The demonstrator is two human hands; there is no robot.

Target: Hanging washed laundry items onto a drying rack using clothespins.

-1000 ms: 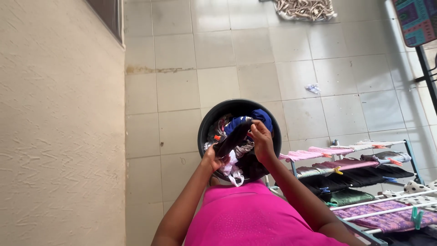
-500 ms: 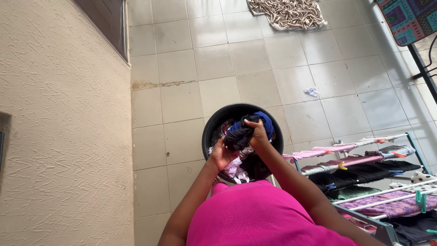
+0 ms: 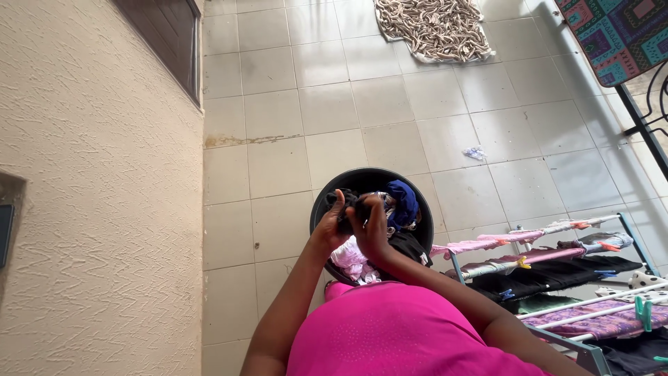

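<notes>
A textured beige wall [image 3: 90, 209] fills the left side, with a pale tiled floor [image 3: 278, 160] beside it; over the round black basin [image 3: 417, 209] of mixed laundry, the left hand [image 3: 332, 226] and the right hand [image 3: 372, 230] are both closed around a bunched black garment [image 3: 350, 209], held just above the pile. A blue cloth [image 3: 403, 202] lies in the basin just right of the hands; further right stands a drying rack [image 3: 557, 271] hung with pegged clothes; a shaggy mat [image 3: 435, 24] lies on the floor at the top.
</notes>
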